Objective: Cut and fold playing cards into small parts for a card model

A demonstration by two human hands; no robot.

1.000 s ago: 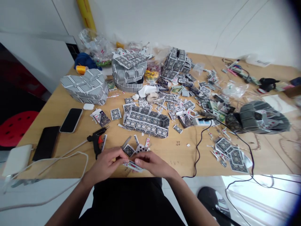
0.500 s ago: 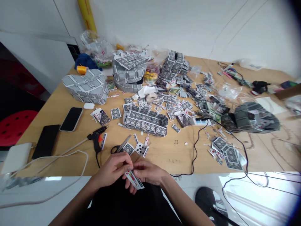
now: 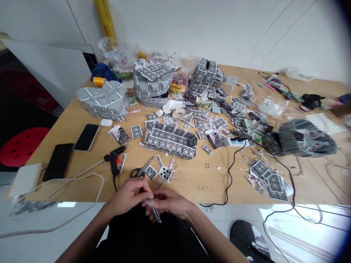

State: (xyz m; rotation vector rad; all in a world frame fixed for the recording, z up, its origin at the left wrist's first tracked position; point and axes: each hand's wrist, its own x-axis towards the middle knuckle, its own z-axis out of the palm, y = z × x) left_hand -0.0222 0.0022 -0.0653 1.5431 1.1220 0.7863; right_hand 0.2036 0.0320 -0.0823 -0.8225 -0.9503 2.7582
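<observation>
A narrow folded playing card (image 3: 156,213) is pinched between both hands just off the table's front edge, over my lap. My left hand (image 3: 134,195) grips its upper end with thumb and fingers. On the other side, my right hand (image 3: 170,201) has its thumb on the card, its fingers curled behind. Close by on the table are scissors (image 3: 142,167), a face-up spade card (image 3: 165,173) with cut strips, and a patterned card (image 3: 150,172). Beyond them stands an open box made of folded cards (image 3: 171,145).
A black glue gun (image 3: 113,159), a phone (image 3: 86,137), a black power bank or wallet-like slab (image 3: 58,162) and a white charger (image 3: 26,179) lie left. Woven card baskets (image 3: 105,102) stand behind. Loose cards (image 3: 270,182) and a black cable (image 3: 229,179) are at right.
The card between my hands has turned and closed up, from a broader strip showing its printed face to a thin edge. Both hands stay in nearly the same place.
</observation>
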